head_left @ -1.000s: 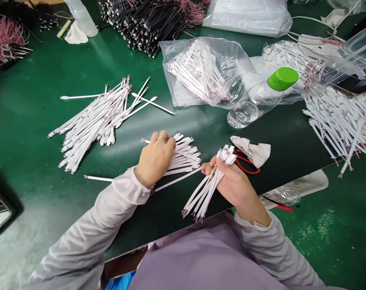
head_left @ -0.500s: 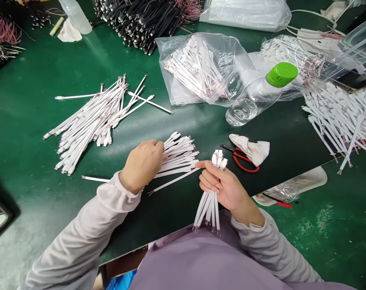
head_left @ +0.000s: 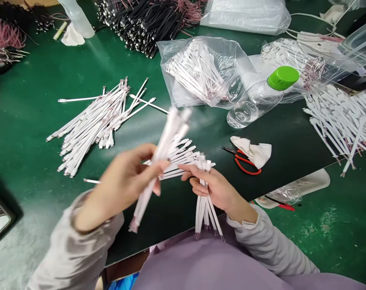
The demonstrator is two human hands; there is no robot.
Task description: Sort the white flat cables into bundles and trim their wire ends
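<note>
Head view, looking down past our lilac smock [head_left: 201, 268] at a dark green workbench [head_left: 279, 135]. Our left hand [head_left: 122, 185] is raised off the bench and blurred with motion. Its fingers are closed around a bundle of flat white cables [head_left: 163, 145], which slants up across the palm, with blurred ends at the top and a reddish tip at the bottom. Our right hand [head_left: 216, 189] sits lower, just over the bench edge, its fingers curled shut around a second bundle of flat white cables [head_left: 203, 213], with white connector ends [head_left: 204, 163] sticking up above them and loose tails hanging below. Those fingers reach over a fanned bunch of cables [head_left: 179, 157] lying on the bench; we cannot tell whether they touch it. To the right lie red-handled scissors [head_left: 245, 166] against a crumpled cloth [head_left: 252, 151]. Farther off sit a larger loose pile of cables [head_left: 89, 129], a clear plastic bag of cables [head_left: 201, 70], and a clear bottle [head_left: 246, 108] with a green cap [head_left: 283, 78], lying on its side. Any markings on the cables are too small for us to read.
</note>
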